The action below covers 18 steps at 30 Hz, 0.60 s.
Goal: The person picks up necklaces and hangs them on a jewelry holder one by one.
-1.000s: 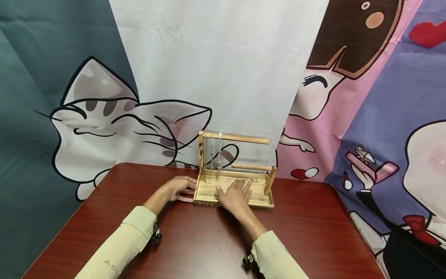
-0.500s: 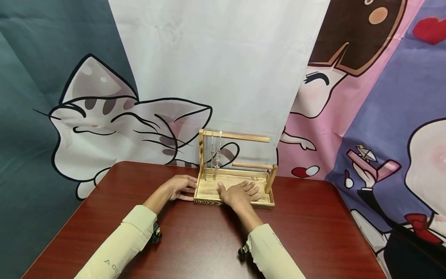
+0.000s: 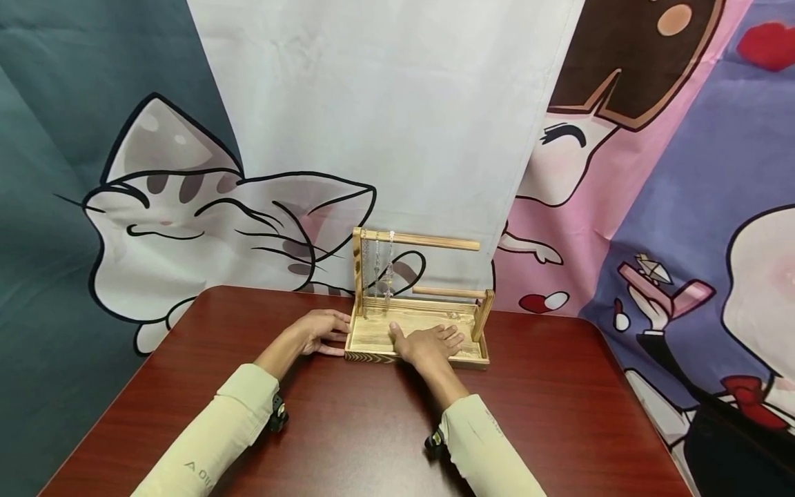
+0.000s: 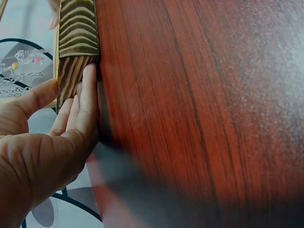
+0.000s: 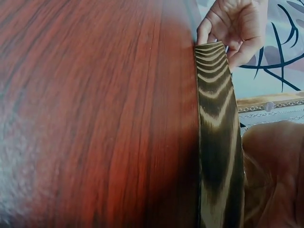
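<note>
A wooden jewelry stand (image 3: 358, 273) stands on the table, its shallow tray (image 3: 373, 336) serving as the base. Several silvery necklaces (image 3: 390, 266) hang near the left end of its upper bar (image 3: 441, 242). My right hand (image 3: 428, 345) lies palm down in the tray with spread fingers, reaching over the front wall. At the left end, my left hand (image 3: 318, 333) touches the tray's outer side with extended fingers. The left wrist view shows the thumb (image 4: 42, 95) at the top edge and the fingers against the end face. The right palm is partly hidden behind the front wall (image 5: 216, 118) in the right wrist view.
A shorter, lower bar (image 3: 447, 293) runs from the right post (image 3: 483, 317). A small shiny item (image 3: 455, 315) sits near the tray's back wall. The reddish-brown table (image 3: 546, 400) ends in front of a printed cartoon curtain (image 3: 435, 124).
My right hand has slid a little to the right in the tray, its fingers now pointing more rightward. My left hand stays at the tray's end. The head view has shifted slightly.
</note>
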Motion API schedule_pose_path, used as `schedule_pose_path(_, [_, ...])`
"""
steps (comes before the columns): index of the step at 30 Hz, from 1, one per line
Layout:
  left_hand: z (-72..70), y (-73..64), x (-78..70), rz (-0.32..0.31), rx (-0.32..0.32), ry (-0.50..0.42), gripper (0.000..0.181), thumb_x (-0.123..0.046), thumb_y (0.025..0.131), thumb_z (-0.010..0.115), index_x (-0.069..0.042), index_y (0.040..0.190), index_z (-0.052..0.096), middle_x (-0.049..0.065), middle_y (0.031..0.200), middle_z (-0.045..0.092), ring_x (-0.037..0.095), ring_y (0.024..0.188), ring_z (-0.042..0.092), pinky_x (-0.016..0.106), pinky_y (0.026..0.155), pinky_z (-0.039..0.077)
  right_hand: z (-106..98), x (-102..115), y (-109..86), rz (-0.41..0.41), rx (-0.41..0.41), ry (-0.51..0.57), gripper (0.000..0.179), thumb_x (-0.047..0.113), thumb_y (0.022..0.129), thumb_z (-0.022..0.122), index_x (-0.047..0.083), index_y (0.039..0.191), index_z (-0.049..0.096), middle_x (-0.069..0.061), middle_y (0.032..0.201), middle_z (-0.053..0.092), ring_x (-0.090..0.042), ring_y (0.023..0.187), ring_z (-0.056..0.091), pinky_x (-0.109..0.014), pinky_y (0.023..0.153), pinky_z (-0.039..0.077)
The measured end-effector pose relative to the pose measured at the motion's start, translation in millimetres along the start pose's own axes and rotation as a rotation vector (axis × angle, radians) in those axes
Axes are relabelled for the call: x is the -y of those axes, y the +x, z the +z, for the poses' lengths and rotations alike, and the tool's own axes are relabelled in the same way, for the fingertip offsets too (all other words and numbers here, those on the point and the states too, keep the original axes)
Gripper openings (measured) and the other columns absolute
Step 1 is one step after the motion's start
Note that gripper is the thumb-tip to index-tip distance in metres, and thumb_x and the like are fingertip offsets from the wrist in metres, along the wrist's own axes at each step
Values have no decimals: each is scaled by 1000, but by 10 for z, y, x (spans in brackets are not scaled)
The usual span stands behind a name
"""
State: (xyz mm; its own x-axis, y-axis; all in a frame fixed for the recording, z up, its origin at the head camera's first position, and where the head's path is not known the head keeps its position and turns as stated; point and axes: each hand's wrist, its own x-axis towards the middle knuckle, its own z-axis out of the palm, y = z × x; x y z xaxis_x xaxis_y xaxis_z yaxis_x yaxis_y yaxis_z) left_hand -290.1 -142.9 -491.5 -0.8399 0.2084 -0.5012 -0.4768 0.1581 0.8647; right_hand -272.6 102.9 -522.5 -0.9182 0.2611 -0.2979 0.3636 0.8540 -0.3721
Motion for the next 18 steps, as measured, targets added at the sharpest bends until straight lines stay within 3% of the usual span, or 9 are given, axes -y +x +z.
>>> schedule_pose_path(11, [-21,-5,39,15,17,5,51,-4,108,64,2,157,55,24,147,67,33,128,70,49,94,74,87,167,13,-83,1,51,123,79,110,40,-24,167,4,-48,177,-6,-61,171,-8,-70,145,6])
schedule_pose_path(18, [-16,5,14,16,27,-1,52,-4,108,65,3,158,54,23,146,67,31,126,70,47,94,74,154,237,39,-240,-10,82,116,76,112,41,-20,170,9,-43,180,-1,-57,173,-3,-64,147,8])
